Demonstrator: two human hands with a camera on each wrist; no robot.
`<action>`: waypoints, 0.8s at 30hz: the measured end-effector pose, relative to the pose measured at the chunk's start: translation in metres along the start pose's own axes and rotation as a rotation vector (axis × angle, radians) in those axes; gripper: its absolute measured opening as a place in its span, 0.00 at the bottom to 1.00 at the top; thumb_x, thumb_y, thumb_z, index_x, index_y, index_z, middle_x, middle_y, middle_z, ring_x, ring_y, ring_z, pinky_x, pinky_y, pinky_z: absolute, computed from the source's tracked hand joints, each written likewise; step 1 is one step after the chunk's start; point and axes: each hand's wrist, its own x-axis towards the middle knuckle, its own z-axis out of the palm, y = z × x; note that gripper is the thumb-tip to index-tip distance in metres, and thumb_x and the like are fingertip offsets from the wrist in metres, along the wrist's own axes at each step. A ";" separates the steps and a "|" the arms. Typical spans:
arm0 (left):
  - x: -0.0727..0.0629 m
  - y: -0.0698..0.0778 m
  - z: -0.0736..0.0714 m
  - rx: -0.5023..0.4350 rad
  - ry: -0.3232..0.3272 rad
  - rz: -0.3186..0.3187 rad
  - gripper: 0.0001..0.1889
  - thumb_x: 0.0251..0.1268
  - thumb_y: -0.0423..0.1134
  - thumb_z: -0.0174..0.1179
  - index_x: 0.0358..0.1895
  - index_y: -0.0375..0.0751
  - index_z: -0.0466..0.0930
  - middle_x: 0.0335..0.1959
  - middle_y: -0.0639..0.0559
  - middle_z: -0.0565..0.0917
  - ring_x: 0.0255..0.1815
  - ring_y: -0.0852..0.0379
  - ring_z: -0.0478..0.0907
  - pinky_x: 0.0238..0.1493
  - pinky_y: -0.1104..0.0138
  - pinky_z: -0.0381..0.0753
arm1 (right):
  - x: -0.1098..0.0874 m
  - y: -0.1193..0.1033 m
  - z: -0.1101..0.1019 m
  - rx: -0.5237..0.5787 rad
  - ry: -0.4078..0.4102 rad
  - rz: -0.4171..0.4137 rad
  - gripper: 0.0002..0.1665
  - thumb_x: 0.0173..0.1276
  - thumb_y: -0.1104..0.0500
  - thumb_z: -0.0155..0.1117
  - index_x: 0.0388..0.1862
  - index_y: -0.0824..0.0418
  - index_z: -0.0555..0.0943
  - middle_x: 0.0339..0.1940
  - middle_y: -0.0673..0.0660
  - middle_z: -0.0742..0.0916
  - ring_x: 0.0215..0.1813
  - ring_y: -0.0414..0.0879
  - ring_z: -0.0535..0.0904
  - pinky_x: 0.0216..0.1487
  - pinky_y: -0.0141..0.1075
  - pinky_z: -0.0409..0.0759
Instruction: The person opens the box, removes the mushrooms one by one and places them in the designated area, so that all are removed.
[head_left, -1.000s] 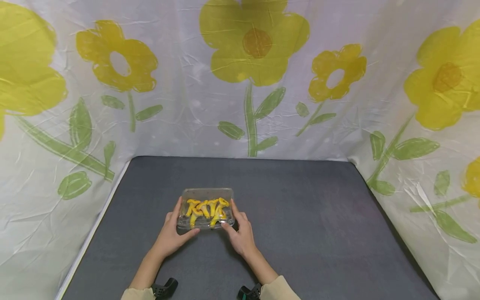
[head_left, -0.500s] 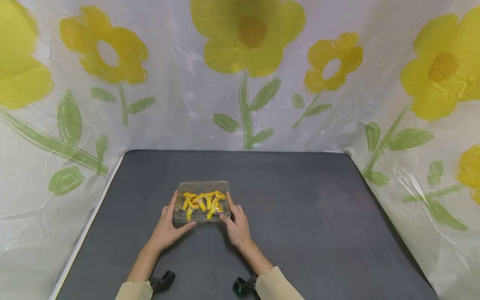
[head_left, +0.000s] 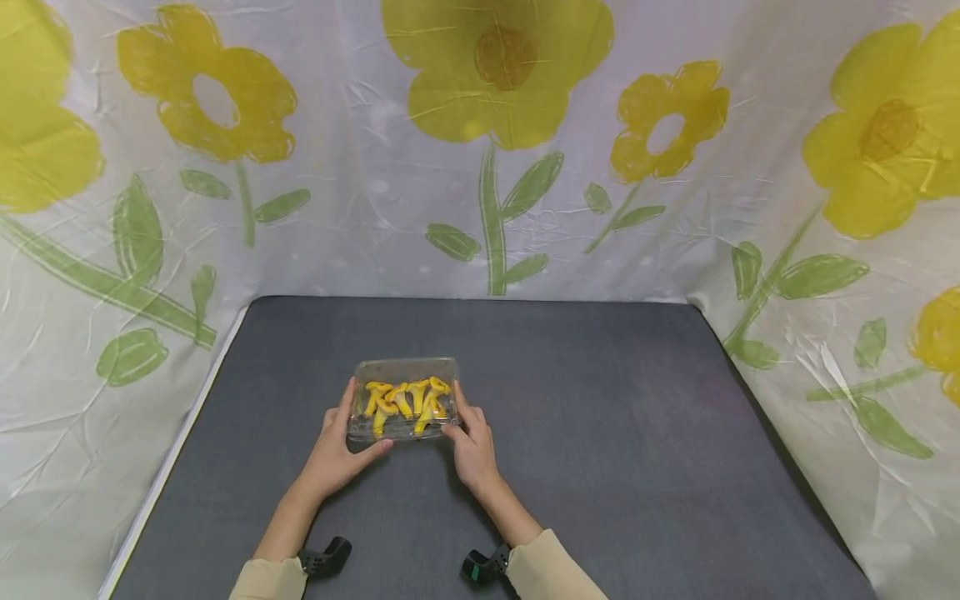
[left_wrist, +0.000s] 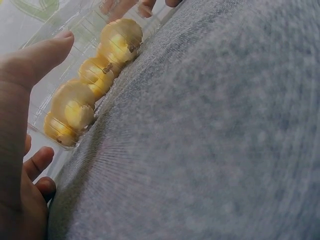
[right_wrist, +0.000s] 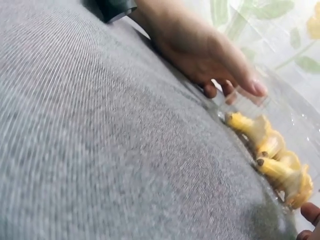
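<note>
A clear plastic punnet (head_left: 405, 366) stands on the dark table, left of its middle. Inside lie several yellow trumpet-shaped mushrooms (head_left: 417, 397), likely chanterelles. My left hand (head_left: 333, 454) holds the punnet's left side, fingers along the wall and thumb at the front edge. On the other side my right hand (head_left: 474, 454) grips it, its thumb on the near right corner. In the left wrist view the mushrooms (left_wrist: 72, 105) show through the clear wall beyond the left thumb. The right wrist view has the right thumb (right_wrist: 245, 75) against the punnet, above the mushrooms (right_wrist: 280, 170).
Dark grey cloth covers the table (head_left: 600, 433). A white curtain (head_left: 360, 208) printed with yellow flowers hangs along the back and both sides. Black bands with camera mounts (head_left: 327, 557) sit on both wrists, by beige sleeves (head_left: 555, 567).
The whole scene has shifted a little up and left in the head view. Both hands stay on the punnet, with no clear movement of it on the table.
</note>
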 end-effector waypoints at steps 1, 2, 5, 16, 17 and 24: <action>0.000 0.000 0.000 0.001 0.000 -0.002 0.64 0.65 0.56 0.75 0.89 0.51 0.32 0.76 0.22 0.57 0.73 0.20 0.65 0.65 0.26 0.66 | 0.000 -0.001 0.000 0.007 0.000 0.010 0.43 0.72 0.61 0.59 0.85 0.53 0.64 0.54 0.62 0.84 0.50 0.48 0.75 0.57 0.49 0.74; 0.000 0.001 0.000 0.002 -0.001 -0.002 0.64 0.65 0.56 0.75 0.89 0.51 0.32 0.76 0.22 0.57 0.73 0.20 0.64 0.65 0.26 0.66 | 0.000 -0.002 0.000 0.014 -0.001 0.018 0.42 0.72 0.61 0.58 0.85 0.53 0.64 0.55 0.63 0.84 0.51 0.49 0.76 0.58 0.51 0.74; 0.000 0.001 0.000 0.002 0.002 0.000 0.64 0.65 0.55 0.75 0.89 0.49 0.32 0.77 0.22 0.57 0.73 0.20 0.64 0.66 0.26 0.66 | 0.001 -0.004 0.001 0.014 0.000 0.043 0.42 0.72 0.61 0.57 0.86 0.52 0.63 0.59 0.63 0.83 0.54 0.50 0.77 0.61 0.53 0.74; -0.002 0.000 0.001 0.000 -0.006 0.002 0.64 0.66 0.57 0.74 0.89 0.51 0.31 0.78 0.22 0.55 0.74 0.21 0.63 0.65 0.26 0.66 | -0.001 -0.008 0.001 -0.064 0.020 0.050 0.40 0.75 0.62 0.55 0.86 0.50 0.64 0.43 0.58 0.82 0.36 0.43 0.68 0.42 0.41 0.69; -0.002 0.000 0.001 0.000 -0.006 0.000 0.64 0.65 0.57 0.74 0.89 0.52 0.30 0.78 0.22 0.55 0.74 0.21 0.63 0.65 0.26 0.66 | -0.001 -0.007 0.001 -0.074 0.018 0.041 0.40 0.75 0.61 0.55 0.86 0.50 0.64 0.42 0.57 0.82 0.35 0.43 0.68 0.41 0.41 0.69; 0.000 -0.002 -0.001 -0.017 0.013 -0.008 0.64 0.65 0.57 0.75 0.89 0.52 0.32 0.77 0.24 0.57 0.73 0.24 0.64 0.65 0.26 0.66 | 0.000 0.003 -0.009 -0.147 -0.065 -0.124 0.42 0.77 0.61 0.56 0.88 0.55 0.59 0.40 0.54 0.79 0.36 0.41 0.64 0.40 0.37 0.66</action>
